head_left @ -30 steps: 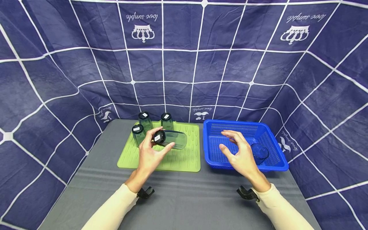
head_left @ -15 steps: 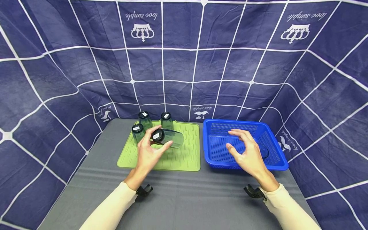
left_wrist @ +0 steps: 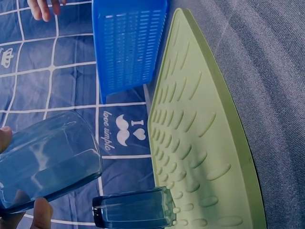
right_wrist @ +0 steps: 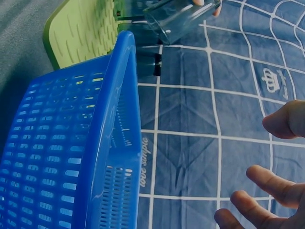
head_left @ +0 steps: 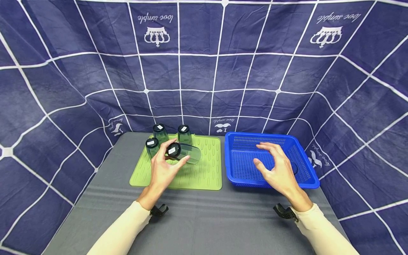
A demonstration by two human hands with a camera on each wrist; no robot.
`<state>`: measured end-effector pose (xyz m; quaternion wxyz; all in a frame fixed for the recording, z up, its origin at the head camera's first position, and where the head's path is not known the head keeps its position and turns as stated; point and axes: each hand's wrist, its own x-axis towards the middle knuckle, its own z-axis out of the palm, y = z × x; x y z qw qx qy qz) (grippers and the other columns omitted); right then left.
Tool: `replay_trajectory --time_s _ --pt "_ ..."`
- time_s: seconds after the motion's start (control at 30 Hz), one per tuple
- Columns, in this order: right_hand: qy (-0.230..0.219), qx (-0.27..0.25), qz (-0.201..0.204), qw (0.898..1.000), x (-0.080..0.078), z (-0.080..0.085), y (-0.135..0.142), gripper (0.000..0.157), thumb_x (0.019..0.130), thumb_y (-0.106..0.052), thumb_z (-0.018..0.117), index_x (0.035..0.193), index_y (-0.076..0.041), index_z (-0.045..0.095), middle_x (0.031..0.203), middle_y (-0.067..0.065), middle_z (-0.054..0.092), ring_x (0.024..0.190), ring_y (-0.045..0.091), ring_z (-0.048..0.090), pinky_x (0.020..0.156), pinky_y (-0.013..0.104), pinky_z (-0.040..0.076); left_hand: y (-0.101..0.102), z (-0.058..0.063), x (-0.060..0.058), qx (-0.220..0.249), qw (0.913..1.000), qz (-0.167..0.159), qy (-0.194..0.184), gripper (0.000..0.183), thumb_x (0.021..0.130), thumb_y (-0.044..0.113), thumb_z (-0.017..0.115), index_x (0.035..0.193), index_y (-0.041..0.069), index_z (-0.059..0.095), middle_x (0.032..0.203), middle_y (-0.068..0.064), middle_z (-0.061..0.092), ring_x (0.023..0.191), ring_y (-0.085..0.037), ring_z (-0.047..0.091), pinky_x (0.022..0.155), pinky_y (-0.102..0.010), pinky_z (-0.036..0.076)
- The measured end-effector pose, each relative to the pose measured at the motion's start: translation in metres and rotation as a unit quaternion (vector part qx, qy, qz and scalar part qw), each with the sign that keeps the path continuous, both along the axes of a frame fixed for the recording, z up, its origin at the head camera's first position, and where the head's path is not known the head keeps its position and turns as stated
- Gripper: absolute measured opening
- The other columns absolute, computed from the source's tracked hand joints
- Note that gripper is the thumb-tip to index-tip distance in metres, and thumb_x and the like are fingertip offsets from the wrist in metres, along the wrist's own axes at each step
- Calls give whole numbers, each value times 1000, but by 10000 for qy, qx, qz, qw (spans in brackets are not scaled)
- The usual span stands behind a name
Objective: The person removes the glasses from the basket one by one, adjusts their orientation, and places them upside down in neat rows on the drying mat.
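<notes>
My left hand (head_left: 162, 172) grips a dark-tinted drinking glass (head_left: 188, 153) between thumb and fingers near its thick base. The glass is tipped on its side above the green drying mat (head_left: 204, 179), its mouth to the right. Upside down at the mat's back left stand three similar glasses (head_left: 152, 148), each with a white sticker on its base. Over the blue basket (head_left: 227, 156) hovers my right hand (head_left: 278, 173), thumb and fingers spread apart and holding nothing. One more glass (head_left: 295, 168) lies in the basket, mostly hidden behind that hand.
Mat and basket sit side by side on a grey cloth-covered table (head_left: 207, 219), with a narrow gap between them. A blue curtain (head_left: 204, 71) with white grid lines rises behind and at both sides. The basket has raised, perforated walls.
My left hand has drawn the tipped glass a little to the left. My right hand has shifted right over the basket and now covers more of the glass inside.
</notes>
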<state>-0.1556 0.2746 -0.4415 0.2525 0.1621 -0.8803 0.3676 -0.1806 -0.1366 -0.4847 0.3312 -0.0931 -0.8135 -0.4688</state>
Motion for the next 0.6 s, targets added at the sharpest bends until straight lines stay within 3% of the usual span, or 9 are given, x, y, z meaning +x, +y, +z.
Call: replay_trajectory --time_s 0.17,0.33,0.47,0.6 --pt "29 56 -21 10000 -1 -2 3 50 97 -15 89 146 -10 77 155 18 71 149 42 63 115 63 48 -1 -1 0 112 9999 -42 -100 84 82 23 109 155 15 69 131 -6 86 113 -18 81 84 -34 68" --pt "73 103 -43 9999 -2 -4 5 50 96 -15 89 145 -7 77 154 19 71 148 43 63 114 64 49 -2 -1 -2 226 9993 -53 -284 87 81 23 110 153 7 63 141 -10 82 126 -25 81 87 -28 65" --pt "95 137 -58 9998 -1 -4 6 50 96 -15 89 145 -7 77 154 18 71 147 43 63 113 63 49 -2 -1 -2 208 9992 -1 -343 86 81 23 110 150 6 63 139 -11 82 123 -24 81 86 -22 62" --pt "105 176 -80 9998 -1 -5 7 50 96 -15 89 145 -9 77 155 18 71 148 42 63 114 63 48 -3 -2 -3 128 9994 45 -307 84 80 23 110 149 6 65 135 -10 83 118 -23 81 83 -26 64"
